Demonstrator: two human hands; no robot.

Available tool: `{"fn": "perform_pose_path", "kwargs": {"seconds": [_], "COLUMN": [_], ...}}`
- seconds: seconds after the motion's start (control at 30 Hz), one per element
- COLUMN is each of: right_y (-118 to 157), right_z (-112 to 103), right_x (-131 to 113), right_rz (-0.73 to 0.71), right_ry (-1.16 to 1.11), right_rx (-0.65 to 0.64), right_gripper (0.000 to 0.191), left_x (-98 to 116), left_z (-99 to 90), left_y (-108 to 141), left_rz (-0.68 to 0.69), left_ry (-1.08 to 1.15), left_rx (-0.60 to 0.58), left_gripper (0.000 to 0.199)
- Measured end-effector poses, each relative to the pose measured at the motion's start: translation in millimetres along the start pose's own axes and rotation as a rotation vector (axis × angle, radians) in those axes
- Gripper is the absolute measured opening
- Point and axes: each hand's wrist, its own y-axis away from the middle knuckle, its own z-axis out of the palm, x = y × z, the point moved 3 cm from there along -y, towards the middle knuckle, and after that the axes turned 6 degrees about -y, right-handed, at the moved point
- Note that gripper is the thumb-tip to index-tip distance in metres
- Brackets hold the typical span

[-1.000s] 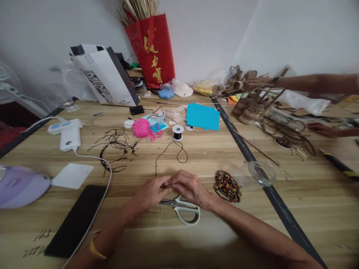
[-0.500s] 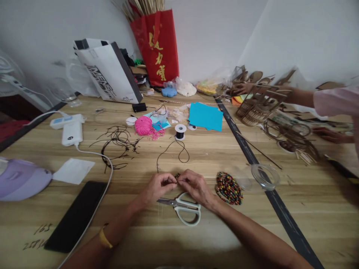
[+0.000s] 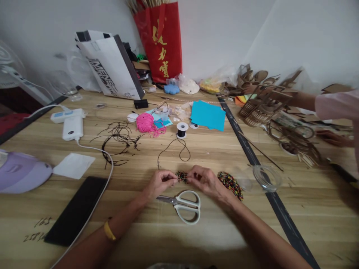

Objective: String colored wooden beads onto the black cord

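Note:
A small bunch of dark, multicoloured beads (image 3: 182,177) is stretched between my hands above the table. The fingertips of my left hand (image 3: 161,182) pinch its left end. My right hand (image 3: 204,180) pinches the right end, fingers bent. Just below lie scissors (image 3: 183,206) with pale handles, blades pointing left. A heap of colourful bead strands (image 3: 230,185) rests beside my right wrist. Beyond my hands stands a spool of black cord (image 3: 182,130), its loose end looping over the wood toward my left hand.
Cut black cords (image 3: 117,142), pink yarn (image 3: 145,122) and blue sheets (image 3: 208,115) lie farther back. A black phone (image 3: 77,211) and white cable are at left. A clear round lid (image 3: 266,178) sits at right. Another person's arm (image 3: 305,101) reaches among woven baskets (image 3: 262,108).
My hands have moved apart, my right hand shifting rightward, so the beads between them now show. The scissors' handles are uncovered. The view has tilted slightly.

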Motion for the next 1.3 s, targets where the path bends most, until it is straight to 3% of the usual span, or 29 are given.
{"fn": "perform_pose_path", "kwargs": {"seconds": [0.1, 0.2, 0.3, 0.43, 0.63, 0.73, 0.87, 1.03, 1.3], "right_y": [8.7, 18.3, 28.2, 43.9, 50.2, 32.2, 5.9, -1.7, 0.8], "right_z": [7.8, 21.0, 34.0, 43.3, 33.3, 13.5, -7.4, -3.7, 6.0], "right_x": [-24.3, -40.5, -44.4, -47.5, -54.4, -41.0, -7.6, 22.5, 21.5], "right_rz": [-0.073, -0.119, -0.133, -0.19, -0.2, -0.108, 0.047, 0.133, 0.153], "right_ry": [0.266, 0.502, 0.615, 0.587, 0.432, 0.4, 0.418, 0.486, 0.56], "right_rx": [-0.289, -0.399, -0.412, -0.366, -0.506, -0.395, -0.173, -0.166, -0.166], "right_gripper": [0.015, 0.029, 0.025, 0.024, 0.026, 0.008, 0.01, 0.01, 0.011], "left_x": [-0.1, -1.8, -5.2, -8.8, -9.3, -7.5, -0.9, 7.3, 5.3], "left_z": [-0.7, -0.6, -0.8, -1.4, -1.0, -0.9, -2.6, -1.3, 13.2], "left_y": [-0.5, -1.1, -2.0, -3.3, -5.6, -6.2, -6.9, -9.5, -11.2], "left_rz": [0.025, 0.045, 0.038, 0.028, 0.028, 0.046, 0.061, 0.049, 0.081], "left_ry": [-0.028, -0.017, 0.017, 0.033, 0.029, 0.034, 0.008, 0.015, -0.092], "left_rx": [0.014, -0.004, -0.019, -0.038, -0.047, -0.037, -0.025, -0.043, -0.007], "left_gripper": [0.014, 0.014, 0.015, 0.017, 0.02, 0.022, 0.019, 0.015, 0.013]}}
